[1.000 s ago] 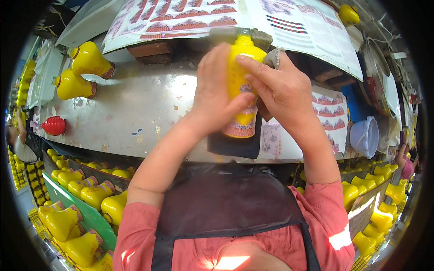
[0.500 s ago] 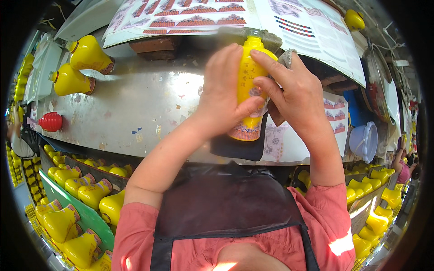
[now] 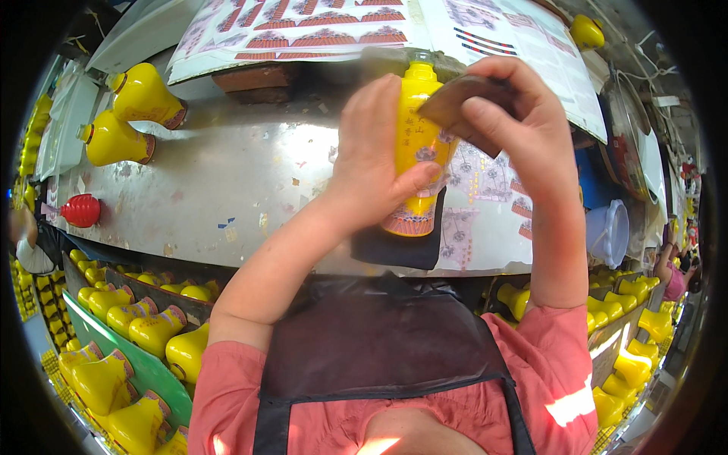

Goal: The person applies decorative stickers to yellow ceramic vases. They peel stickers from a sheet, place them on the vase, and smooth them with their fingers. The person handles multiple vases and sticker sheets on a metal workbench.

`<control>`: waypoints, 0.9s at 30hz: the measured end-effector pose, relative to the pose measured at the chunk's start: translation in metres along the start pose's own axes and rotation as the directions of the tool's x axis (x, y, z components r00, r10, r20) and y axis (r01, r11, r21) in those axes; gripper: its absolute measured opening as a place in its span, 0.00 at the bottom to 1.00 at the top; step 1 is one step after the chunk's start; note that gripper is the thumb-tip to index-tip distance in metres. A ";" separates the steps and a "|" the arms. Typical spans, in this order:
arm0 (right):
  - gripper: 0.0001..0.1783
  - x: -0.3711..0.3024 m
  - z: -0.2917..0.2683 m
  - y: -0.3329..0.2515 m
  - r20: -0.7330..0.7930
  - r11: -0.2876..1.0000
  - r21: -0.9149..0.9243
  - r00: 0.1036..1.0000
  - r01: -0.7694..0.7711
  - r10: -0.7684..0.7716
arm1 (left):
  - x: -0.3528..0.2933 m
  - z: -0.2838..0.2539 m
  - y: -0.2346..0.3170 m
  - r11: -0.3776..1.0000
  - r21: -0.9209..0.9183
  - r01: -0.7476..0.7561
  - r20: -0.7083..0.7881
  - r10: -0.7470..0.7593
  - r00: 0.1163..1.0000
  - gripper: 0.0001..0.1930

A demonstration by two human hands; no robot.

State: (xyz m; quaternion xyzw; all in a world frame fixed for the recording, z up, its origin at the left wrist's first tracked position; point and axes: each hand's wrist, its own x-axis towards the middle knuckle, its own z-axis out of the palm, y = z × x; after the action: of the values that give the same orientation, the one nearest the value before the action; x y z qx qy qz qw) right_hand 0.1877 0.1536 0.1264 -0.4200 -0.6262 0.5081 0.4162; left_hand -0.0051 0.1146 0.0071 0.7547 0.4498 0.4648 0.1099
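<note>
A yellow bottle (image 3: 415,95) with a patterned band at its base lies on the metal table, neck pointing away from me. My left hand (image 3: 373,144) wraps round its left side, with the thumb across the lower body. In my right hand (image 3: 523,114) a thin brown flexible scraper (image 3: 466,106) is pinched between thumb and fingers. Its edge touches or nearly touches the bottle's right side, over the printed writing and flower. A dark cloth (image 3: 402,246) lies under the bottle's base. Beside it are printed decal sheets (image 3: 459,227) with purple flowers.
Two yellow bottles (image 3: 117,140) lie at the far left, near a red squeeze bottle (image 3: 81,210). Large printed decal sheets (image 3: 318,38) rest on a raised board at the back. A pale bucket (image 3: 607,233) stands at right. Racks of yellow bottles (image 3: 155,330) flank me.
My right hand has lifted off the bottle and turned, bringing the brown scraper up against its right side. My left hand still holds the bottle in place.
</note>
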 end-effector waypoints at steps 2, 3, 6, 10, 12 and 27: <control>0.17 0.001 0.009 0.002 0.153 0.751 -0.542 0.922 0.378 -0.354 | 0.000 0.001 0.000 1.000 -0.010 0.014 0.004 -0.014 1.000 0.53; 0.15 0.002 0.010 0.003 0.149 0.624 -0.672 0.898 0.399 -0.413 | -0.001 0.001 0.000 1.000 -0.011 0.017 0.007 -0.017 1.000 0.54; 0.15 0.004 0.008 0.008 0.208 0.260 -0.842 0.729 0.473 -0.652 | -0.001 -0.001 -0.001 0.999 -0.040 0.027 0.013 -0.027 1.000 0.51; 0.16 -0.021 0.004 0.016 0.532 -0.033 -0.660 0.436 0.750 -0.726 | 0.002 -0.012 -0.009 0.977 -0.208 0.034 -0.006 -0.036 0.999 0.39; 0.16 -0.043 0.008 0.024 0.609 0.062 -0.559 0.460 0.827 -0.646 | 0.005 -0.015 -0.009 0.957 -0.285 0.051 -0.014 -0.057 0.998 0.33; 0.54 -0.063 0.030 0.066 -0.179 0.845 -0.482 0.971 -0.230 0.162 | -0.008 0.001 0.009 0.991 -0.120 0.056 0.038 -0.052 0.998 0.32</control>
State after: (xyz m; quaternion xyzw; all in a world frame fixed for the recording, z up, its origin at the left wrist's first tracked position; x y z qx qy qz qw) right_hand 0.1848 0.0936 0.0507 -0.6075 -0.6613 0.3398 0.2794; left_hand 0.0000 0.1036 0.0068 0.7422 0.4389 0.4751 0.1758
